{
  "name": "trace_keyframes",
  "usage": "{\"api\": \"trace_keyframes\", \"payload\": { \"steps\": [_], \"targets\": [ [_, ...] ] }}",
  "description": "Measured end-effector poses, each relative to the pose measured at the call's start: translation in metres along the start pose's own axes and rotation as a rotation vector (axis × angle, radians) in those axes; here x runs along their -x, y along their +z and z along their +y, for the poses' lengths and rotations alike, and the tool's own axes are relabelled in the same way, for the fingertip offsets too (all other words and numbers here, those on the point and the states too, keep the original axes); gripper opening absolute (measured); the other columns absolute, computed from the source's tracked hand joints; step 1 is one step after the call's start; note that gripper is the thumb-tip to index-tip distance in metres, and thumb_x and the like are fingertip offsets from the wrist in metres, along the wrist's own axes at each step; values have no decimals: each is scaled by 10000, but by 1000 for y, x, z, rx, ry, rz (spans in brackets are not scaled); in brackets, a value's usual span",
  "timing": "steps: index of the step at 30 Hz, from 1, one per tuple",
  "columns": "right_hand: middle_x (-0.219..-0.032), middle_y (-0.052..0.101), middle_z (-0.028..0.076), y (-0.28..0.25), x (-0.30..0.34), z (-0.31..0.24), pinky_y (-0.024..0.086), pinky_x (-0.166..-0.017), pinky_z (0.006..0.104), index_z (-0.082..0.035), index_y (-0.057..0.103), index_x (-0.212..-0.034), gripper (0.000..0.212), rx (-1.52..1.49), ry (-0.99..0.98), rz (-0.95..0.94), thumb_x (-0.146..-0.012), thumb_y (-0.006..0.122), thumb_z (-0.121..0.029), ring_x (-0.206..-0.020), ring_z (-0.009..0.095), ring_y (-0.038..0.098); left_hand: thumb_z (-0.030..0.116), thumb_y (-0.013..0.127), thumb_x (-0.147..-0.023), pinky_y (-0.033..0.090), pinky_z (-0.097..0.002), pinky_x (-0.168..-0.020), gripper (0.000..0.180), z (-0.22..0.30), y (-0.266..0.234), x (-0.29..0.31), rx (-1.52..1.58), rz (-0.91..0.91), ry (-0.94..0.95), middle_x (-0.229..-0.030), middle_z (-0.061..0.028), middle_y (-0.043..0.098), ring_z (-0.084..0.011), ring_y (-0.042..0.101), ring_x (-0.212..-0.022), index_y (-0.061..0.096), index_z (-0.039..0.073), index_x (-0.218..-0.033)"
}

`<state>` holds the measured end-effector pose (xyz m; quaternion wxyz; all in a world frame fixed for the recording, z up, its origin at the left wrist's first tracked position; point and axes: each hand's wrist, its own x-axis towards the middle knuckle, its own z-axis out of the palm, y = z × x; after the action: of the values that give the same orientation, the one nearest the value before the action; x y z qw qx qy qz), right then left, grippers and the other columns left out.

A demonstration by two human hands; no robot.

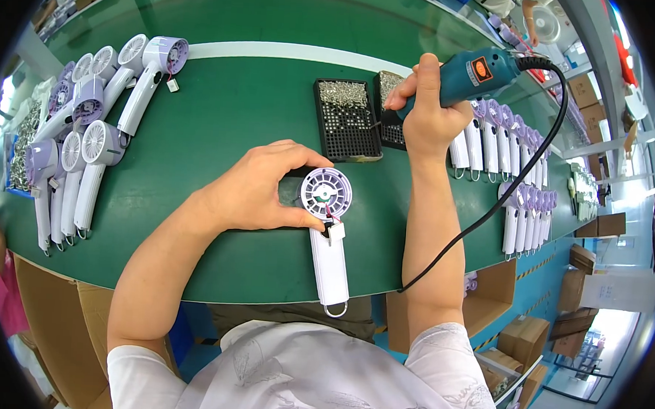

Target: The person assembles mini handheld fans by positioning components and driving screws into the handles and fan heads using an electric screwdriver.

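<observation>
My left hand (250, 188) grips a white and lilac handheld fan (329, 267) near the table's front edge, thumb and fingers on either side of its round head. The fan's head shows a spoked housing, with thin wires running to a small white connector over the top of the handle. A wire loop sticks out at the handle's lower end. Raised to the right, my right hand (437, 121) is wrapped round a teal electric screwdriver (476, 77). Its thin bit points left over a black screw tray (346, 124) filled with small silver screws.
Beside that tray stands a second screw tray (391, 126), partly hidden by my right hand. Several fans (88, 110) lie grouped at the left, and rows of others (494, 143) at the right. The screwdriver's black cord (525, 170) loops past my right forearm. Cardboard boxes (493, 287) sit below the green table (229, 110).
</observation>
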<state>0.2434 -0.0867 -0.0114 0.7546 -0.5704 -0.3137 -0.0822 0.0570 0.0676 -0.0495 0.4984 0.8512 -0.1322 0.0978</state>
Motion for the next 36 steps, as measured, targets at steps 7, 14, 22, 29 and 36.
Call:
{"api": "trace_keyframes", "payload": {
  "steps": [7, 14, 22, 29, 36],
  "targets": [
    [-603, 598, 59, -2, 2, -6, 486, -464, 318, 43, 610, -933, 249, -22, -12, 58, -1002, 663, -191, -462, 157, 572, 247, 957, -641, 524, -376, -904, 629, 4, 0, 0, -2, 14, -11, -1094, -100, 718, -266, 666, -1013, 681, 14, -1156],
    [-633, 563, 66, -1, 13, -52, 483, -445, 341, 42, 604, -1005, 303, -276, -21, 46, -1057, 556, -252, -442, 164, 521, 313, 933, -661, 531, -400, -897, 627, 2, -9, 1, -79, 44, -15, -1080, -129, 706, -306, 656, -1014, 673, 25, -1155],
    [-626, 499, 17, 5, 41, -80, 404, -399, 315, -71, 635, -1074, 516, -382, 100, -221, -1067, 410, -536, -426, 142, 443, 280, 951, -634, 523, -387, -899, 630, 0, -8, 4, -73, 62, -2, -1069, -115, 713, -294, 659, -1007, 680, 18, -1138],
    [-639, 563, 90, 4, 45, -77, 488, -434, 338, 47, 574, -1072, 301, -502, 75, -326, -1055, 560, -253, -454, 163, 524, 251, 967, -609, 521, -372, -885, 630, 1, -5, 1, -66, 83, 12, -1050, -103, 718, -279, 666, -981, 692, 21, -1127],
    [-644, 560, 86, 12, 47, -72, 486, -446, 334, 51, 572, -1068, 214, -496, 100, -336, -1032, 585, -159, -463, 161, 523, 269, 960, -619, 526, -387, -889, 622, -1, -10, 0, -59, 72, -1, -1059, -107, 714, -297, 659, -994, 687, 34, -1127]
  ]
}}
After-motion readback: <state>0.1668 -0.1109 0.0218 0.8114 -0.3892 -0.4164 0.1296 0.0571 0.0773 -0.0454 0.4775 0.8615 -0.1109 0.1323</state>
